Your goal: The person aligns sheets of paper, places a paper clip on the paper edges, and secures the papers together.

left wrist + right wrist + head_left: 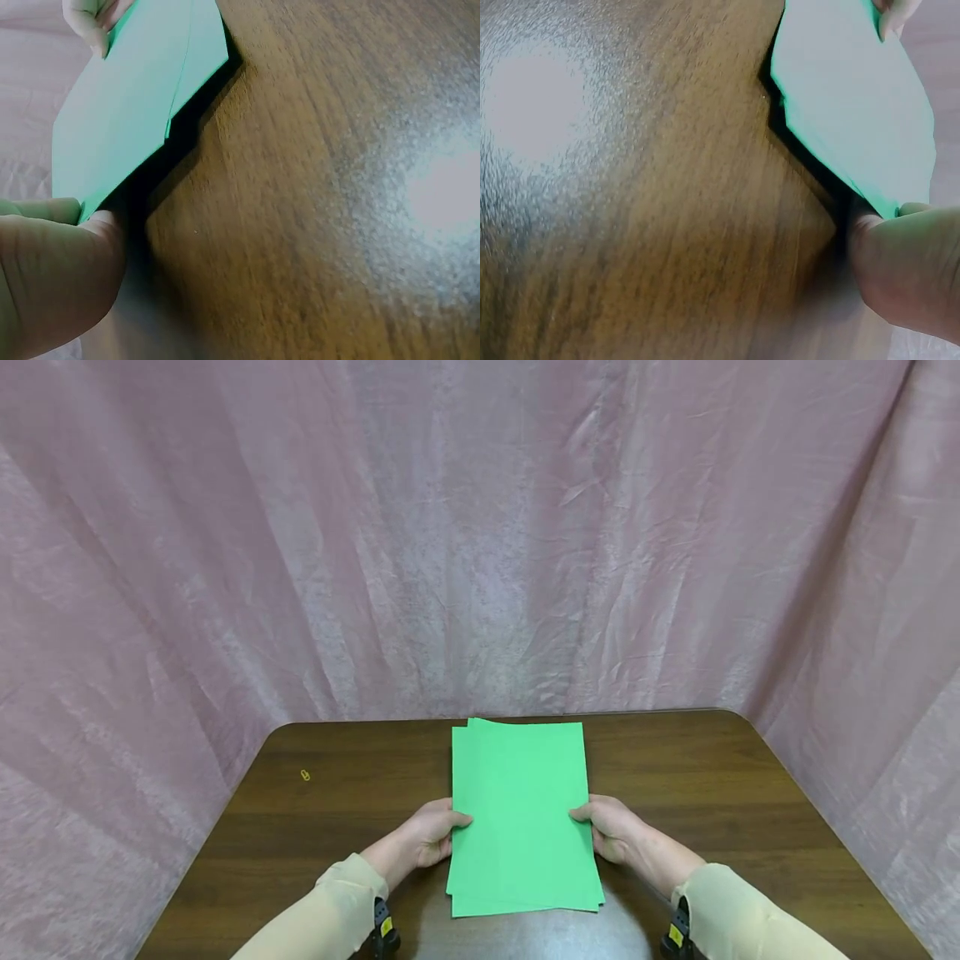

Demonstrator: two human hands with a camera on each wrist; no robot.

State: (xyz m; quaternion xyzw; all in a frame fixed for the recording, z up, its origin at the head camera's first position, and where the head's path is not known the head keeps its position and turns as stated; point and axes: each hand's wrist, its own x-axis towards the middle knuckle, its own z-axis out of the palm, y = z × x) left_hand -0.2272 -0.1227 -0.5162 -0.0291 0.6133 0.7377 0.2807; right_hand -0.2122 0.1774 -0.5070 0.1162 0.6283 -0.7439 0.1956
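I am viewing: pink curtain [450, 527], hanging behind; brown table [712, 785], standing before it; green sheets [517, 818], unevenly stacked, being held over the table's middle; my left grip [431, 835] and right grip [618, 829], pinching opposite side edges; small yellow clip [305, 775], lying toward the table's far left.

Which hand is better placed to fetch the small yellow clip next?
Probably the left hand: it is nearer the clip, though both it and the right hand grip the green sheets.
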